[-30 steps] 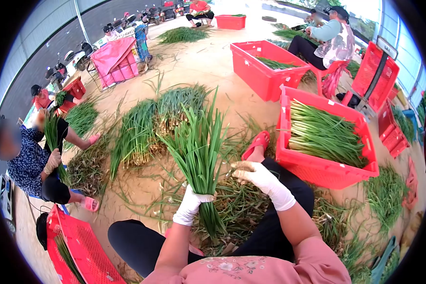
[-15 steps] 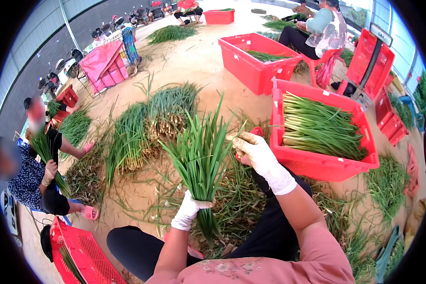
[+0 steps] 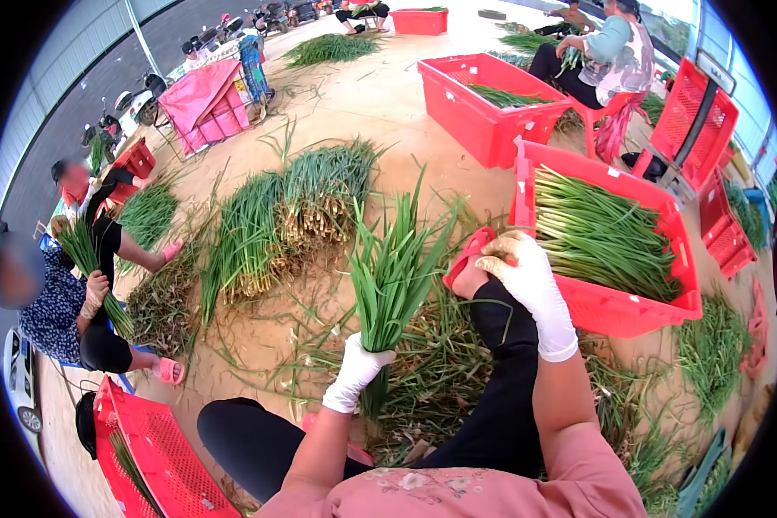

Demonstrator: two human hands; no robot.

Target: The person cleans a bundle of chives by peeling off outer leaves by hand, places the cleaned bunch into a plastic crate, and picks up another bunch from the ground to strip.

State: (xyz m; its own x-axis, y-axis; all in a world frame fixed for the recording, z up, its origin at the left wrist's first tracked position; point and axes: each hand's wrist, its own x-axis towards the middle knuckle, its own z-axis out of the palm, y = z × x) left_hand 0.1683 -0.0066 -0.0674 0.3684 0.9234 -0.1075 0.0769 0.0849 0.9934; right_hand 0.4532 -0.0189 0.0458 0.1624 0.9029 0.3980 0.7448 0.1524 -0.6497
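My left hand [image 3: 360, 373], in a white glove, is closed around the lower part of a bunch of long flat green leaves, like garlic chives [image 3: 392, 289], held upright with the tips fanned out. My right hand [image 3: 520, 269], also gloved, is over my right knee, apart from the bunch. Its fingers are bent, with a gap between them and the thumb, and I see nothing held. A thin leaf strand [image 3: 507, 321] shows below it against my dark trousers. Loose leaves and trimmings [image 3: 436, 367] lie between my legs.
A red crate [image 3: 609, 321] holding laid-out stalks stands at my right. Rooted bundles [image 3: 272, 229] lie ahead on the floor. Another red crate [image 3: 160, 449] is at lower left. Co-workers sit at left, one with a bunch [image 3: 86, 259], and another person [image 3: 609, 65] sits at upper right.
My right hand has moved away from the bunch, rightward to my knee, and its pinch on a yellowish strand has loosened. The bunch shifted slightly right in view as the view shifted.
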